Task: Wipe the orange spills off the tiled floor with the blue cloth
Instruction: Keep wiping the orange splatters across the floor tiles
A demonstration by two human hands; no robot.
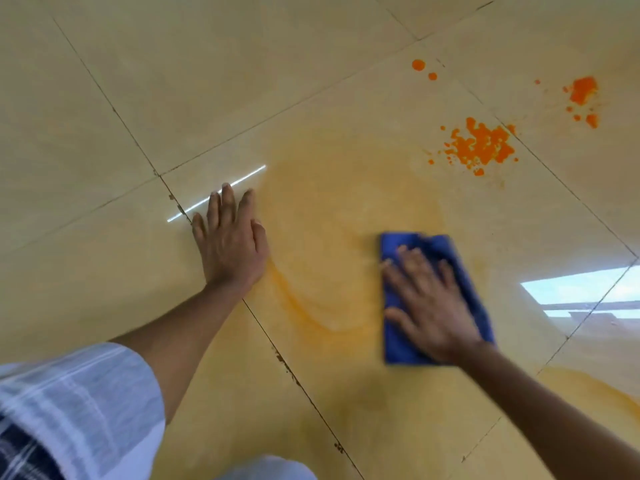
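My right hand lies flat on the folded blue cloth, pressing it onto the beige tiled floor. My left hand rests palm down on the floor to the left, fingers spread, holding nothing. A pale orange smear covers the tile between and around both hands. Thick orange spill patches sit farther away at the upper right: a large one, a smaller one and two drops.
Dark grout lines cross the floor diagonally. Another orange smear curves at the lower right. A bright window reflection shines on the tile at the right. My white sleeve and knee fill the lower left.
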